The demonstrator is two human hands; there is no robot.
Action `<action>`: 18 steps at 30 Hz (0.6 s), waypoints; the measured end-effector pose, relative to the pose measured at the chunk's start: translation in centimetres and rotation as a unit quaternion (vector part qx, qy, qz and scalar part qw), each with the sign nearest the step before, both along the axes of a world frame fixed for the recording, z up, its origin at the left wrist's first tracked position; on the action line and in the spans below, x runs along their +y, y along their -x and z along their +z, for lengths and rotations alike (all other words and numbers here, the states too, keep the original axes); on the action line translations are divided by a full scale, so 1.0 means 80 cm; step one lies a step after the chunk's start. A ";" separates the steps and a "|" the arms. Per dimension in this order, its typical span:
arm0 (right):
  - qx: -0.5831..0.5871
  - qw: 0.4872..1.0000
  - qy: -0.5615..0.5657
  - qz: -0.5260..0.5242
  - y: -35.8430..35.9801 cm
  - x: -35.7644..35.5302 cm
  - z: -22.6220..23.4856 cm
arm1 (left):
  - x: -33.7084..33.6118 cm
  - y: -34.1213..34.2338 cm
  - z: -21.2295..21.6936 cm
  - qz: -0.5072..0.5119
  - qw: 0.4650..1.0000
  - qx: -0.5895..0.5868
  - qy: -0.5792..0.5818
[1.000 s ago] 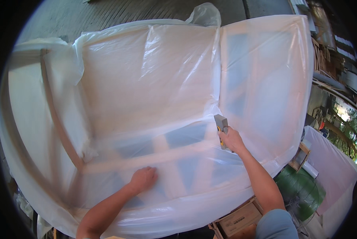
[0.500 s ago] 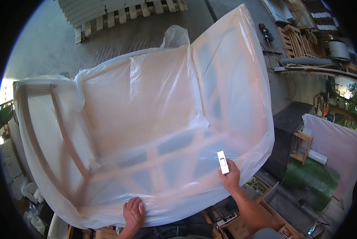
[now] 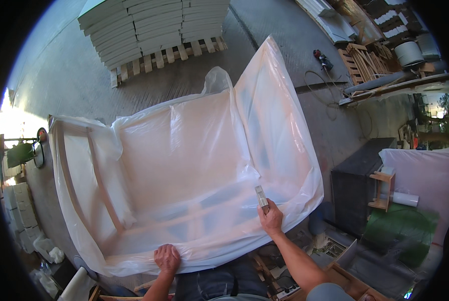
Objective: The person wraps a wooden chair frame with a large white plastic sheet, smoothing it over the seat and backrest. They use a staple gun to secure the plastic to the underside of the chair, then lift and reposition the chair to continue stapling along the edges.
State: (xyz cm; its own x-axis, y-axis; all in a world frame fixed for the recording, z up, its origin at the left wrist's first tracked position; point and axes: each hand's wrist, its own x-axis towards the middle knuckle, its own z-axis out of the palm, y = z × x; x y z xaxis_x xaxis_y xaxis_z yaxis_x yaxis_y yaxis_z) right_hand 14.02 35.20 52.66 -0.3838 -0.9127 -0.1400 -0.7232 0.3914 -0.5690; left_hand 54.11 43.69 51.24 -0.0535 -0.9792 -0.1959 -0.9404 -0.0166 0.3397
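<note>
My R fingers (image 3: pixel 264 212) gripped a grey, boxy hand tool (image 3: pixel 261 195) approx 5 o'clock; L fingers (image 3: pixel 167 252), at 7, lay on the near edge of the plastic sheet (image 3: pixel 184 130), couldn't tell if pinching it. Risk: tool's hard corner snagging could've torn thin plastic, esp. at loose folds. Sheet was milky, shiny, crinkled, filling ctr, w/ slim brown bars (image 3: pixel 104 185) showing thru at 8-9.
</note>
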 end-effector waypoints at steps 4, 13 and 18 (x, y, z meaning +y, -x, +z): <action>0.000 1.000 -0.013 -0.003 0.000 0.005 -0.003 | 0.004 -0.001 0.001 -0.008 1.000 -0.025 0.003; 0.008 0.998 -0.054 -0.009 -0.001 0.010 -0.009 | 0.021 -0.007 -0.012 -0.009 0.996 -0.050 0.067; 0.010 0.998 -0.062 -0.022 -0.003 0.013 -0.013 | 0.025 -0.009 -0.018 -0.019 0.996 -0.062 0.055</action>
State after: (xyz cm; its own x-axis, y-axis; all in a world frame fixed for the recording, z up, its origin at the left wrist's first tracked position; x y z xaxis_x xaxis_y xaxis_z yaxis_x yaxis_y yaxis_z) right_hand 14.23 36.21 51.59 -0.4267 -0.8711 -0.2430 -0.7144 0.4894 -0.5000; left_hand 54.86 45.72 49.77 -0.0723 -0.9929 -0.0950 -0.9744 0.0500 0.2190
